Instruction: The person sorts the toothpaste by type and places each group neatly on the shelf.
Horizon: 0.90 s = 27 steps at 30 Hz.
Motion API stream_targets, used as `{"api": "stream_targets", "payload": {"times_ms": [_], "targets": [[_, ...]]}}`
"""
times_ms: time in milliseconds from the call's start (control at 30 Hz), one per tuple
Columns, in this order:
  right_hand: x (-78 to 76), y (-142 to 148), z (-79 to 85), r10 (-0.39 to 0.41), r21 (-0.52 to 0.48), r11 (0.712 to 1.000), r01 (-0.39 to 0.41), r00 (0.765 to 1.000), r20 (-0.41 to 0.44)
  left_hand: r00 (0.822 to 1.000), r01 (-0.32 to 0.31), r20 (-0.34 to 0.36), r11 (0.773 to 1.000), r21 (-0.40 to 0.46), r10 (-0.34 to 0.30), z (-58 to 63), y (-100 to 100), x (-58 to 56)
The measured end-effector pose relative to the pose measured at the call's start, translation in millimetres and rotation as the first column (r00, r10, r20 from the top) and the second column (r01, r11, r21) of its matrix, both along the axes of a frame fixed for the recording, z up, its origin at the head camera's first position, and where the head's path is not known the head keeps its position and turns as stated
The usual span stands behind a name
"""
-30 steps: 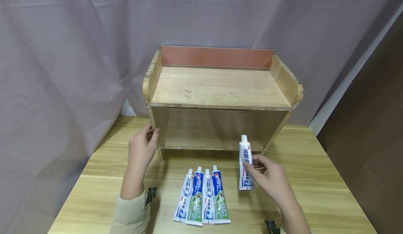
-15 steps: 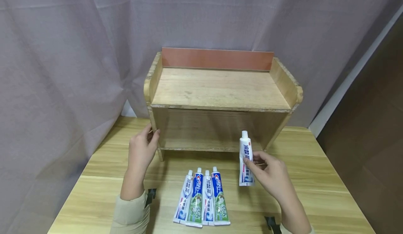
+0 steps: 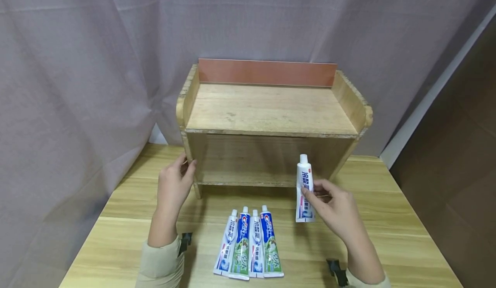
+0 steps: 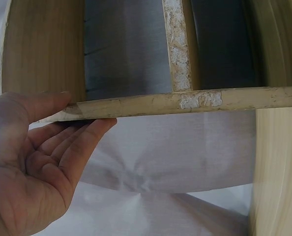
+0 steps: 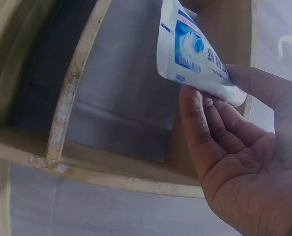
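My right hand pinches a white toothpaste tube between thumb and fingers. The tube stands nearly upright, cap up, in front of the lower right part of a small wooden shelf. In the right wrist view its blue-printed lower end shows above the fingers. On the left, my left hand holds the shelf's side panel, thumb on one face and fingers on the other. Several toothpaste tubes lie side by side on the table, white ones alternating with blue-and-green ones, caps toward the shelf.
The shelf stands on a wood-grain table and has a reddish back board along its top. A grey curtain hangs behind it. At the far right is a dark brown surface.
My right hand has risen and moved a little toward the shelf with the toothpaste tube. My left hand keeps its hold on the side panel, and the tubes on the table stay put.
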State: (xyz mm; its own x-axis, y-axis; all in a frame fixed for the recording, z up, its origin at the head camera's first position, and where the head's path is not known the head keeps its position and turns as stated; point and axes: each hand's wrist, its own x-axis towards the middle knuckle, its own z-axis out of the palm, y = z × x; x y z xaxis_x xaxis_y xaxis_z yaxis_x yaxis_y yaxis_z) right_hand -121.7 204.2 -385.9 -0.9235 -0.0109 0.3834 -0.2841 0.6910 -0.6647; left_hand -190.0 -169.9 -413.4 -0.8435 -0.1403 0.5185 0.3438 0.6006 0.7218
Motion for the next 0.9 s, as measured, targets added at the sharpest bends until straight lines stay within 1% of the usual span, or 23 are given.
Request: {"api": "stream_targets", "payload": {"times_ms": [167, 300, 533, 700, 900], "targets": [[-3.0, 1, 3.5, 0.002, 0.009, 1.000, -0.002, 1.000, -0.030, 1.000, 0.004, 0.002, 1.000, 0.002, -0.004, 0.2, -1, 0.6], [-4.4, 2, 5.3, -0.004, -0.001, 1.000, 0.004, 1.000, -0.025, 1.000, 0.007, 0.004, 1.000, 0.000, -0.007, -0.1, -2, 1.0], [-5.6, 5, 9.6, 0.009, -0.002, 1.000, -0.009, 0.996, -0.091, 1.000, 0.005, 0.002, 1.000, 0.001, -0.005, 0.3, -2, 0.7], [-7.0, 8, 11.6, 0.009, 0.006, 1.000, -0.009, 0.994, -0.110, 1.000, 0.003, 0.004, 1.000, 0.004, -0.003, 0.3, -1, 0.4], [-8.5, 10, 14.6, -0.020, -0.001, 1.000, 0.020, 0.993, -0.116, 1.000, 0.010, 0.007, 1.000, 0.006, -0.010, -0.8, -2, 1.1]]}}
